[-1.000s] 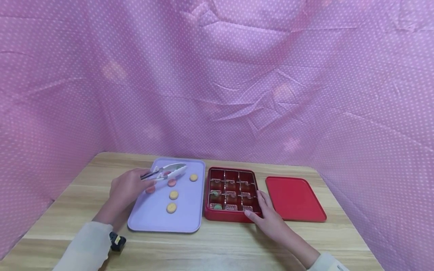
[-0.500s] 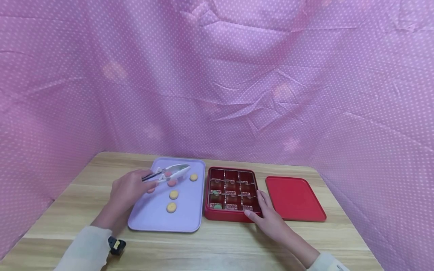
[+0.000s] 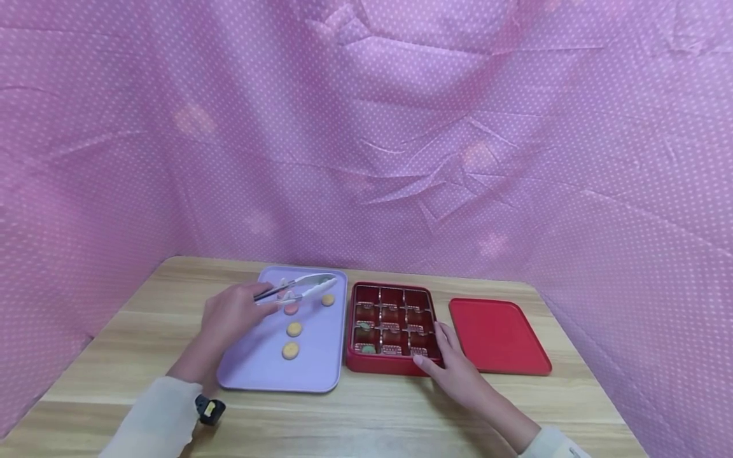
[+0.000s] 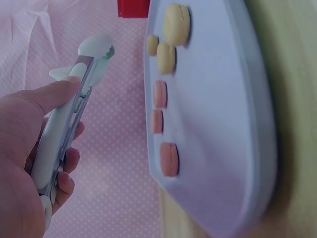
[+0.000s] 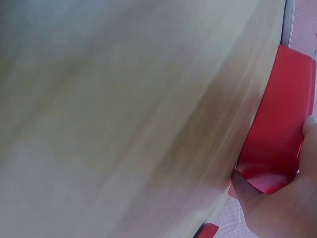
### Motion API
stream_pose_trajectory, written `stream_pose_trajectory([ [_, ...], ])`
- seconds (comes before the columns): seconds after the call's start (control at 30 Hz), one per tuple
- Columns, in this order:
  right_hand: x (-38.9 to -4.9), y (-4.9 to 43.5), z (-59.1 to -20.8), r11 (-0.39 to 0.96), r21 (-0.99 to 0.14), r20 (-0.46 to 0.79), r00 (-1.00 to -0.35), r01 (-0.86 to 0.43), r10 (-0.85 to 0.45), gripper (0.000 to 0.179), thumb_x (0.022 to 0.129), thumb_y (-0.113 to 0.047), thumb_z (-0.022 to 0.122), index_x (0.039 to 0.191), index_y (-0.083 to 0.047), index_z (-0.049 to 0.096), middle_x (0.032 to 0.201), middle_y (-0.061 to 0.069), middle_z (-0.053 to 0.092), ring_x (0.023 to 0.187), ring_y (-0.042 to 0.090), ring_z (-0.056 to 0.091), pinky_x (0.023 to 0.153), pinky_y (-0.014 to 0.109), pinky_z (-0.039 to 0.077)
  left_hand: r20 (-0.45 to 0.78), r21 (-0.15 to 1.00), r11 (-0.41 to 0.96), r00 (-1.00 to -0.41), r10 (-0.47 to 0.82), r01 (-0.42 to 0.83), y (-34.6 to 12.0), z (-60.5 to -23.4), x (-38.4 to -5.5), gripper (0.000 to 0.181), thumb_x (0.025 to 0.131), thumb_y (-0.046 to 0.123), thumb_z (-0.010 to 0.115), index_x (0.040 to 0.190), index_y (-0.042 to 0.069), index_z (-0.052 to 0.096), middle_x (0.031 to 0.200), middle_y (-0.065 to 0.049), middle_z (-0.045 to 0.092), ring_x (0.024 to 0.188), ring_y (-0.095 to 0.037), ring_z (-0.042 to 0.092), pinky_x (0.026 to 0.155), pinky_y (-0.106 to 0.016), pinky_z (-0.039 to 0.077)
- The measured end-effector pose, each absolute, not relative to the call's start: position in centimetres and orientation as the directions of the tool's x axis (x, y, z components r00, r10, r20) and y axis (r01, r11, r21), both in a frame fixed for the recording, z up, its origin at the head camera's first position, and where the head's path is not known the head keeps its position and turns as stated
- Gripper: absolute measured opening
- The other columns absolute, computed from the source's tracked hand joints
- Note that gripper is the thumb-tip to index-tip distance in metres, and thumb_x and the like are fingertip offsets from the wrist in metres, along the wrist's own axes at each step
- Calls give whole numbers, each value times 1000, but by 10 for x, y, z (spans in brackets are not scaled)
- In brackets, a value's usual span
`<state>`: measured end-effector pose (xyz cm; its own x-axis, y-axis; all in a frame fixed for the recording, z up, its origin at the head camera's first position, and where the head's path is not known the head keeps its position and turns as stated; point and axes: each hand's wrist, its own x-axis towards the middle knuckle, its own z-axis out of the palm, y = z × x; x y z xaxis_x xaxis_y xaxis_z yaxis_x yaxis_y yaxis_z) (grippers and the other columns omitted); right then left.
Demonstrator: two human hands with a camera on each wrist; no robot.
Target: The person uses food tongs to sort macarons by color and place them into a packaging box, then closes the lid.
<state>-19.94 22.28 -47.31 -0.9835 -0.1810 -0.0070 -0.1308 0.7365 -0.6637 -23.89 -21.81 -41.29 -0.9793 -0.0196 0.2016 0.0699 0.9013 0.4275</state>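
My left hand [image 3: 235,315] grips a pair of tongs [image 4: 59,119] above the lilac tray [image 3: 315,366]. Between the tong tips a bit of green shows, like a green macaron [image 4: 111,51]. Yellow macarons [image 3: 290,350] and pink macarons [image 4: 169,159] lie on the tray below. At the near right corner of a red box [image 3: 378,365], my right hand [image 3: 455,372] holds on, thumb at the front wall and fingers along the side. The box has a divided insert; green macarons [image 3: 368,349] sit in two compartments of its left column.
A red lid [image 3: 501,337] lies on the wooden table [image 3: 321,423] just right of the box. The tray stands close to the box's left side. Pink dotted cloth [image 3: 366,159] hangs behind the table and along both sides.
My left hand has moved to the right with the tongs, whose tips now hang over the tray's far right part. The right hand and the box stay in place.
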Motion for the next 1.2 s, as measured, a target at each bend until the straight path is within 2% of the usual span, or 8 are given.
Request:
stream_pose_trajectory([
  [0.07, -199, 223, -472, 735, -665, -7, -983, -131, -182, 99, 91, -67, 59, 163, -19, 12, 170, 7, 7, 154, 37, 20, 116, 62, 31, 230, 420, 902, -973, -2, 98, -214, -412, -240, 66, 85, 59, 73, 135, 19, 65, 130, -15, 68, 110, -38, 66, 81, -54, 47],
  [0.2, -199, 223, -471, 731, -669, -8, -983, -133, -186, 98, 91, -66, 60, 163, -19, 12, 170, 7, 8, 154, 37, 20, 116, 63, 31, 272, 401, 905, -962, 29, 140, -205, -411, -242, 72, 80, 66, 72, 134, 19, 66, 130, -12, 69, 110, -38, 66, 80, -55, 48],
  [0.47, -199, 222, -471, 738, -662, -9, -984, -129, -180, 100, 90, -68, 59, 163, -18, 13, 170, 7, 9, 153, 36, 22, 115, 63, 33, 299, 383, 905, -952, 66, 183, -185, -412, -249, 52, 83, 47, 79, 127, 21, 71, 126, -6, 72, 107, -33, 68, 78, -52, 50],
  [0.67, -199, 222, -471, 739, -662, -12, -984, -125, -177, 100, 90, -68, 59, 163, -18, 12, 170, 8, 9, 153, 37, 21, 115, 63, 32, 287, 368, 911, -955, 77, 185, -172, -413, -253, 52, 84, 49, 78, 127, 22, 71, 128, -6, 71, 116, -32, 66, 82, -53, 51],
  [1.03, -199, 224, -472, 736, -664, -6, -983, -133, -183, 100, 90, -69, 59, 163, -18, 13, 170, 8, 9, 153, 36, 21, 116, 63, 31, 271, 367, 906, -956, 114, 212, -152, -416, -258, 53, 83, 52, 77, 128, 24, 71, 128, -3, 71, 117, -33, 65, 85, -54, 52],
  [1.2, -198, 224, -473, 732, -668, -6, -983, -132, -182, 100, 90, -68, 59, 163, -19, 13, 170, 7, 9, 153, 36, 20, 116, 63, 31, 224, 406, 895, -970, 98, 184, -145, -417, -258, 54, 84, 51, 77, 131, 25, 69, 131, -2, 69, 121, -31, 63, 90, -55, 50],
])
